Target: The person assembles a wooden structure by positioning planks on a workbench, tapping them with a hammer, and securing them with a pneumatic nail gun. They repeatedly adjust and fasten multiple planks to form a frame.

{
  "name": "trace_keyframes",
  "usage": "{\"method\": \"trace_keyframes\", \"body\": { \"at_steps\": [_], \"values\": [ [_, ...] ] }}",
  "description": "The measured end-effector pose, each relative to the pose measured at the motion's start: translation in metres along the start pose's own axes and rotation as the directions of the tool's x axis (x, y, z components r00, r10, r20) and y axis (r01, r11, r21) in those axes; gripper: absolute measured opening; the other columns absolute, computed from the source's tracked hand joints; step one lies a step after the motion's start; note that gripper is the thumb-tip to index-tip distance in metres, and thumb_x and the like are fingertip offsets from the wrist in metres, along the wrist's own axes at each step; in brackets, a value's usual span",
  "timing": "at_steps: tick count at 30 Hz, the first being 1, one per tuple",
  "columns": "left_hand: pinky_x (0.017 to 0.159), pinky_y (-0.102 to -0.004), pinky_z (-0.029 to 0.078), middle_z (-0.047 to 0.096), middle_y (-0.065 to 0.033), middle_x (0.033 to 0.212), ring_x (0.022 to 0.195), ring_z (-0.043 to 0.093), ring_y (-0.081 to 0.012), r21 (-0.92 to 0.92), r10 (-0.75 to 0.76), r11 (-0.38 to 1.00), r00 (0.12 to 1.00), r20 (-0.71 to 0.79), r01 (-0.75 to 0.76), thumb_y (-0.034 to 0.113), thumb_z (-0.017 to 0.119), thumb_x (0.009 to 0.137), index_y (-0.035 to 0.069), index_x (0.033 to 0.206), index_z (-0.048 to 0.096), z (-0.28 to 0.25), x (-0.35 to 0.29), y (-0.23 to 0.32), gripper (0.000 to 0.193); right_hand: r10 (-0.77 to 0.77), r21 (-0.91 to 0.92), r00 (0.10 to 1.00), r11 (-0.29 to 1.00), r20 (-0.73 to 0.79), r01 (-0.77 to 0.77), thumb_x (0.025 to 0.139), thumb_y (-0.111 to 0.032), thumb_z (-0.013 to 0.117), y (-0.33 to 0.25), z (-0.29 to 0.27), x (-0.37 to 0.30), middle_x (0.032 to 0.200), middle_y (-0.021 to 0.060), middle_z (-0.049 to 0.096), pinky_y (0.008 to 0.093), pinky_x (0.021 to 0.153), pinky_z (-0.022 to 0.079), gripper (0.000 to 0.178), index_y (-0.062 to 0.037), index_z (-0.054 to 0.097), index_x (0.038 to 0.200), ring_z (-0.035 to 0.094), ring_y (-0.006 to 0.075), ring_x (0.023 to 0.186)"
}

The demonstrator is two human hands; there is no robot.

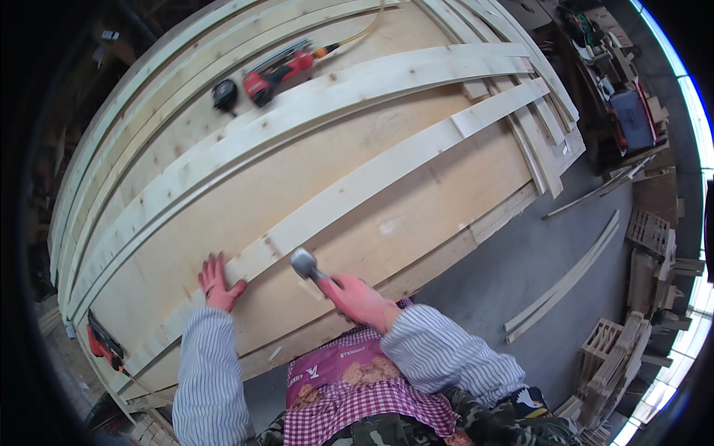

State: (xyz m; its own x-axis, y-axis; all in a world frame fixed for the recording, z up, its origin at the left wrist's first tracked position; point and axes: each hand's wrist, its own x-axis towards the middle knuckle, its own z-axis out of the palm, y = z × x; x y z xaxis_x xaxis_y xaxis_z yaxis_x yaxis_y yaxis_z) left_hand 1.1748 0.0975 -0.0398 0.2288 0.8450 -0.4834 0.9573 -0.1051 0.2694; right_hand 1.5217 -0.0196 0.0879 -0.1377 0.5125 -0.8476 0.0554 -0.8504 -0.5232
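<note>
My left hand (218,284), in a pink-red glove, lies with fingers spread on the plywood sheet and the edge of a long pale wooden slat (349,186). My right hand (361,301), gloved the same way, is wrapped round the handle of a hammer (303,263). The hammer's grey metal head is up at the slat's near side; whether it touches the wood I cannot tell. A small wood offcut (311,290) shows just below the hammer head. The slat runs from the lower left to the far right across the sheet.
Further back lie more slats (372,83), a red nail gun (277,76) with a hose, and a dark tape measure (224,95). Another red-and-black tool (103,342) rests at the left edge. Loose strips (569,279) lie on the floor near stacked wood (617,357).
</note>
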Motion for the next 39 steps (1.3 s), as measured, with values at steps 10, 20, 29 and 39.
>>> {"method": "trace_keyframes", "body": {
  "at_steps": [10, 20, 29, 39],
  "values": [
    [0.119, -0.0492, 0.005, 0.020, -0.0182, 0.157, 0.147, 0.012, -0.0339, 0.233, 0.509, 0.859, 0.804, -0.306, -0.455, 0.035, 0.058, 0.089, 0.006, 0.149, 0.029, 0.022, 0.048, 0.323, 0.072, 0.172, 0.073, 0.891, 0.985, -0.421, -0.156, 0.098, -0.041, 0.049, 0.104, -0.277, -0.115, 0.065, 0.0043, 0.056, 0.0329, 0.046, 0.042, 0.038, -0.0045, 0.057, 0.090, 0.053, 0.0138, 0.052],
    [0.115, -0.0571, 0.008, 0.016, -0.0199, 0.155, 0.143, 0.013, -0.0400, 0.234, 0.378, 0.905, 0.924, -0.057, -0.355, 0.055, 0.059, 0.083, 0.000, 0.148, 0.021, 0.048, 0.108, 0.479, 0.094, 0.195, 0.369, 0.861, 0.929, -0.470, -0.009, 0.098, -0.052, 0.045, 0.091, -0.359, -0.107, 0.056, 0.0037, 0.047, 0.0287, 0.035, 0.036, 0.050, -0.0034, 0.054, 0.093, 0.044, 0.0133, 0.040],
    [0.113, -0.0561, 0.014, 0.025, -0.0179, 0.149, 0.136, 0.024, -0.0365, 0.200, 0.425, 0.895, 0.899, -0.108, -0.399, 0.053, 0.060, 0.083, 0.001, 0.146, 0.027, 0.047, 0.110, 0.475, 0.088, 0.120, 0.322, 0.916, 0.947, -0.384, 0.011, 0.097, -0.053, 0.046, 0.038, -0.348, -0.081, 0.059, 0.0045, 0.049, 0.0283, 0.038, 0.037, 0.052, -0.0016, 0.055, 0.097, 0.046, 0.0137, 0.043],
    [0.108, -0.0405, 0.032, 0.055, -0.0135, 0.124, 0.121, 0.047, -0.0291, -0.223, 0.083, 0.972, 0.995, 0.056, -0.069, 0.055, 0.079, 0.060, 0.010, 0.132, 0.053, 0.002, 0.139, 0.479, 0.089, 0.082, 0.282, 0.863, 0.957, -0.498, 0.072, 0.095, -0.058, 0.046, -0.006, -0.344, -0.077, 0.060, 0.0029, 0.048, 0.0276, 0.040, 0.038, 0.059, -0.0001, 0.056, 0.101, 0.047, 0.0126, 0.046]
  ]
}}
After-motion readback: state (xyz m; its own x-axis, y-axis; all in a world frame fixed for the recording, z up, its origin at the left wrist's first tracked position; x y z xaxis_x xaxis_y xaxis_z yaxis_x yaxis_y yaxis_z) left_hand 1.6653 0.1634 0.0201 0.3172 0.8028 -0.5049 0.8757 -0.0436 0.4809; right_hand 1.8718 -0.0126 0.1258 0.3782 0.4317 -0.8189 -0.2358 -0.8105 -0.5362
